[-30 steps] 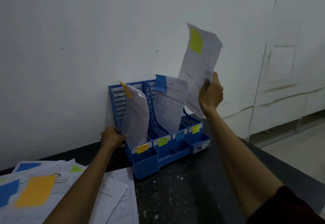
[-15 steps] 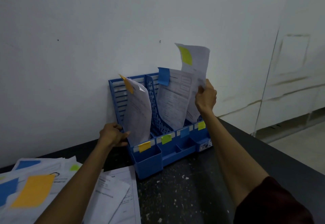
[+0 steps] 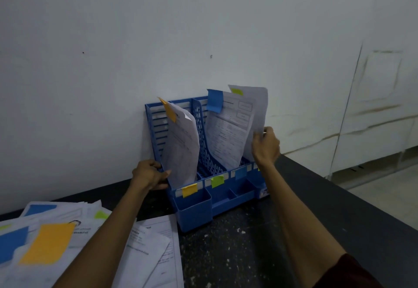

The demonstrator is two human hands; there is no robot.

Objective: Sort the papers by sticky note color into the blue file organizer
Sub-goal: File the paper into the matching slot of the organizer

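Dark countertop (image 3: 237,253), blue organizer (image 3: 194,210) at wall (image 3: 113,61), three papers (image 3: 181,147) standing in it. Green-noted paper (image 3: 259,111) pinched by right hand (image 3: 265,146); left hand (image 3: 148,174) grips organizer's side, apparently.

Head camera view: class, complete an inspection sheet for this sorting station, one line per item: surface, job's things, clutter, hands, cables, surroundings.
Surface: dark speckled countertop.
Job's things: blue file organizer against the wall; orange-note paper in its leftmost slot; blue-note paper further right; yellow-green-note paper at the right end, in hand; loose paper pile front left.
Clutter: nothing seen.
Hands: left hand grips the organizer's left side; right hand pinches the yellow-green-note paper's edge.
Cables: nothing seen.
Surroundings: white wall behind; pale floor to the right.
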